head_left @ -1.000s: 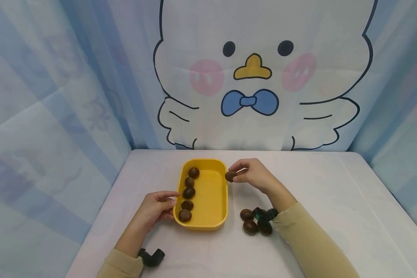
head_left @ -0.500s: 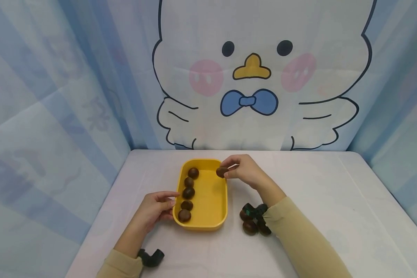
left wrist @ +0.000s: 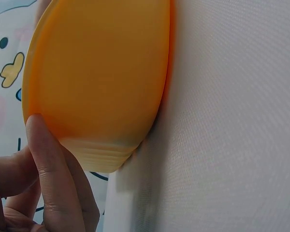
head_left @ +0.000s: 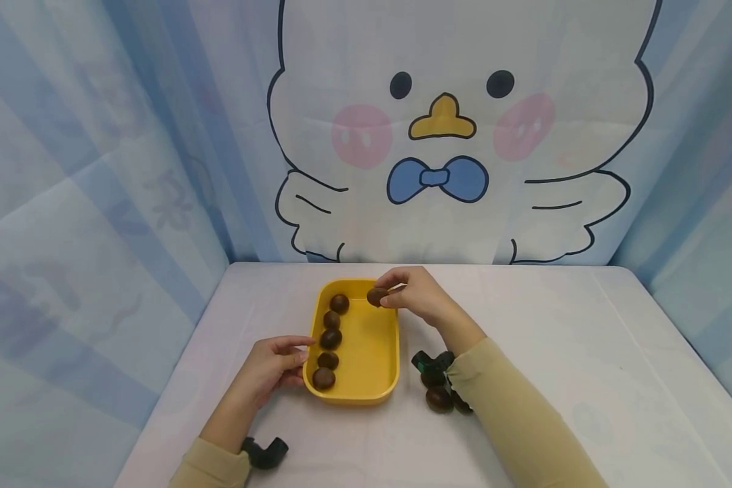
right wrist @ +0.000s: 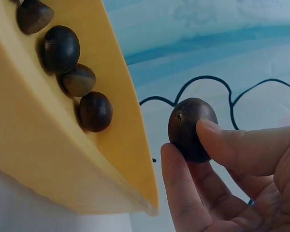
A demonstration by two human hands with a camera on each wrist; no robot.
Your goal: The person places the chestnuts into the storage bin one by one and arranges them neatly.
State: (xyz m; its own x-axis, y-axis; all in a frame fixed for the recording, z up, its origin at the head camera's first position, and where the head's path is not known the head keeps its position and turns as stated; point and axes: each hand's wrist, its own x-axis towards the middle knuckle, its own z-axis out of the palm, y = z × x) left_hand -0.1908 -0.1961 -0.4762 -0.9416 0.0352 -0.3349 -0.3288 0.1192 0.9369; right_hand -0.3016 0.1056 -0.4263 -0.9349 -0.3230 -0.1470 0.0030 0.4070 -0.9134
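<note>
A yellow plastic tray (head_left: 367, 356) sits on the table, with several dark brown chestnuts (head_left: 331, 339) lined up along its left side. My left hand (head_left: 274, 362) holds the tray's left rim, index finger on the edge and thumb beside the outer wall. Over the tray's far right corner, my right hand (head_left: 416, 296) pinches one chestnut (right wrist: 191, 129) between thumb and fingers. In the right wrist view that chestnut is held above the rim, and its pale scar shows. The left wrist view has the fingertips (left wrist: 37, 126) against the tray's outer wall.
A small cluster of chestnuts (head_left: 439, 400) lies on the white table (head_left: 585, 339) right of the tray, partly hidden by the right wrist's dark strap (head_left: 433, 362). A printed cloth curtain (head_left: 445, 224) stands behind the table.
My right hand has moved left with the chestnut, from outside the tray's right rim to over its far right corner. The left hand and the tray have stayed in place.
</note>
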